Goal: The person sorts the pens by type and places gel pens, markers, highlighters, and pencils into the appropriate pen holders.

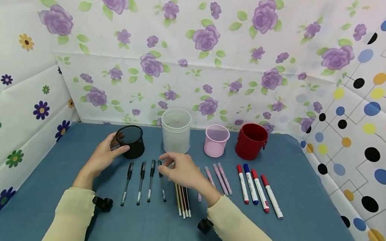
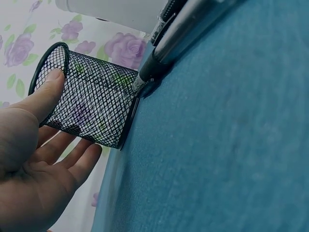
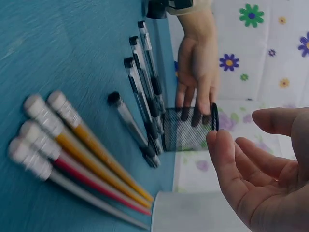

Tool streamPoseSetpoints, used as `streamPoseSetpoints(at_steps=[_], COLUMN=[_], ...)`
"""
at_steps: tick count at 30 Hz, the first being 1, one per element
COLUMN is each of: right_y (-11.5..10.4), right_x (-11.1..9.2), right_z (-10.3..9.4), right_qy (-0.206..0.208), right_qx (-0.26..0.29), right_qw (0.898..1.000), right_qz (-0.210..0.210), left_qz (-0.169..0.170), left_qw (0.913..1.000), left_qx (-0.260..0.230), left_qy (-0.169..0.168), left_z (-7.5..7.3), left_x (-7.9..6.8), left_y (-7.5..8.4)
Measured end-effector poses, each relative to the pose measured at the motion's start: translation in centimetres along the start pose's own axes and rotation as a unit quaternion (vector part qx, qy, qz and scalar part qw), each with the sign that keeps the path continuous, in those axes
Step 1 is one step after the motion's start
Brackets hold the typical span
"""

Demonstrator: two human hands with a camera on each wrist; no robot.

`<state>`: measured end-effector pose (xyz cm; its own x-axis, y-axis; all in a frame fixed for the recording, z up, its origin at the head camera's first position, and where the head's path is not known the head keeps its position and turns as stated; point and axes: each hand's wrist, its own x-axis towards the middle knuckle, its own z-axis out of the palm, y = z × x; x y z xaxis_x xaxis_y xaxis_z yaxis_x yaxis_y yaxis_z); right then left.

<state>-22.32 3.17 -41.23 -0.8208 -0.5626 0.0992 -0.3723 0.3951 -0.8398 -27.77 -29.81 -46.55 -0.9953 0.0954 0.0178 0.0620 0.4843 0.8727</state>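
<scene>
My left hand [image 1: 100, 158] holds a black mesh pen cup [image 1: 135, 148] at the table's back left. In the left wrist view its thumb presses on the mesh cup [image 2: 96, 96] near the rim, with the fingers around the other side. Several clear gel pens with black caps [image 1: 141, 184] lie in a row in front of the cup. Over the rightmost gel pen [image 1: 162, 187] hovers my right hand [image 1: 184, 172], its thumb and index finger apart. The right wrist view shows nothing between those fingers. Under the right wrist lie several pencils [image 3: 91, 150], eraser ends toward me.
Behind the pens stand a white cup [image 1: 176, 136], a pink cup [image 1: 216, 142] and a red cup [image 1: 250, 143]. Several pink pens [image 1: 221, 179] and several red and blue markers [image 1: 258, 190] lie to the right. Patterned cloth walls [image 1: 196, 72] border the blue table.
</scene>
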Motion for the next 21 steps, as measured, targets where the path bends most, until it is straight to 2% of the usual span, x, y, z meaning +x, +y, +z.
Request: streamPoseSetpoints(at_steps=[6,11,17,21], right_y=[-0.8,-1.5,-2.2,-2.7], right_x=[2.2,3.7,5.1,5.7], right_z=[2.1,3.7,6.1,7.8], right_qy=[-0.026,-0.017,-0.011,-0.012], right_qx=[-0.020,-0.070,-0.161,-0.204], right_qw=[0.999,0.997,0.987,0.978], right_qz=[0.008,0.021,0.024,0.043], left_qz=[0.006,0.005,0.000,-0.002], left_qw=[1.0000,1.0000,1.0000,1.0000], left_qx=[-0.002,0.000,-0.001,-0.004], left_qy=[0.004,0.001,-0.001,-0.002], left_z=[0.0,0.2,0.1,0.0], left_x=[0.0,0.1,-0.1,-0.1], left_y=[-0.2,-0.1,-0.1,-0.2])
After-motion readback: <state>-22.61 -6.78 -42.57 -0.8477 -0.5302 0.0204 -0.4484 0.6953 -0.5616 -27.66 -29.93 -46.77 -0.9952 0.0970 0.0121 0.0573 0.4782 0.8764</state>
